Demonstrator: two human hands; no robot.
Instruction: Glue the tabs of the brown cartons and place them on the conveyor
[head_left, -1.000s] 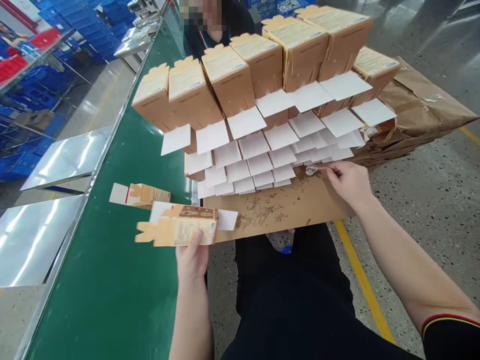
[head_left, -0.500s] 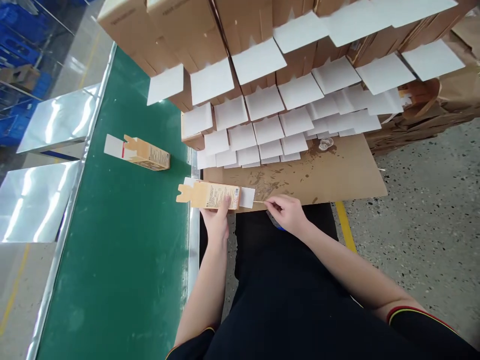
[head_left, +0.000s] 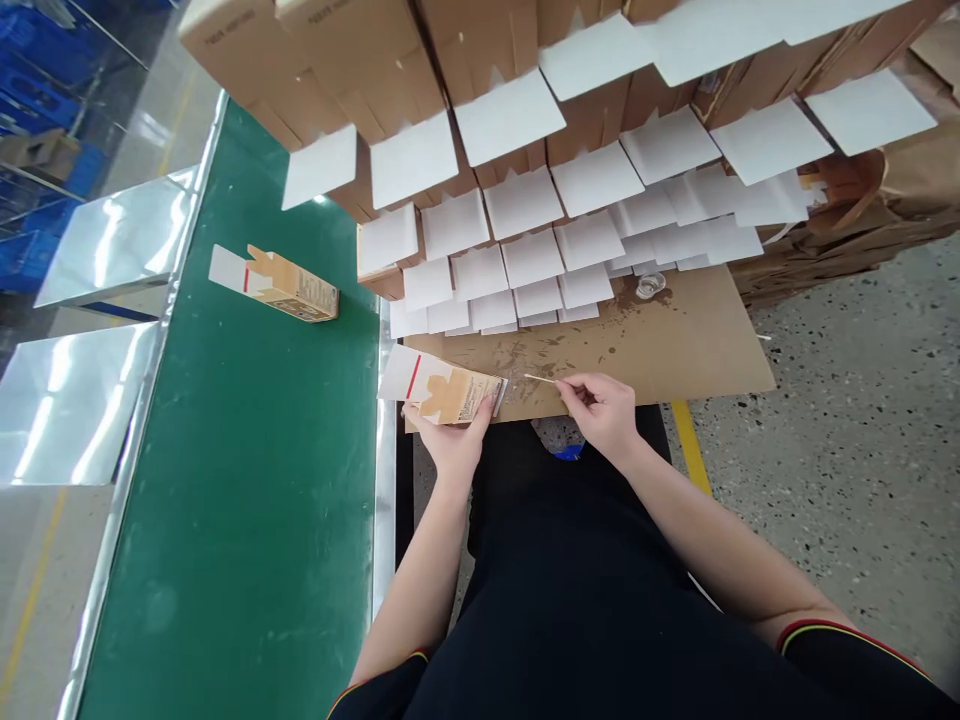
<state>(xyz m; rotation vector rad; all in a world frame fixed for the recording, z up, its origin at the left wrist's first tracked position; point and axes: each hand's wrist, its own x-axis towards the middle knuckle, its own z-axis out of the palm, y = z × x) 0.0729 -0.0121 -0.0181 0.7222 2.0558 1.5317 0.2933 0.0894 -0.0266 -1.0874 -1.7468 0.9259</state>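
Observation:
My left hand (head_left: 455, 440) grips a small printed carton (head_left: 459, 395) from below, over the near edge of a cardboard sheet (head_left: 675, 340). The carton's white flap with a red stripe points left, and its tan end flaps stand open. In my right hand (head_left: 602, 412) a thin cotton swab (head_left: 538, 379) is pinched between thumb and fingers. Its tip points left toward the carton, a short gap away. Dark wet spots mark the sheet beyond, where a small clear dish (head_left: 650, 286) rests.
Stacked cartons (head_left: 420, 160) with white flaps hanging out fill the far side. Another open carton (head_left: 296, 288) lies on the green conveyor belt (head_left: 262, 500) at left. Metal plates (head_left: 75, 400) stand beyond the belt's rail. Brown paper (head_left: 915, 200) is piled at far right.
My left hand has turned the carton, so its striped white flap now faces up. My right hand has drawn the swab back to the right, away from the carton.

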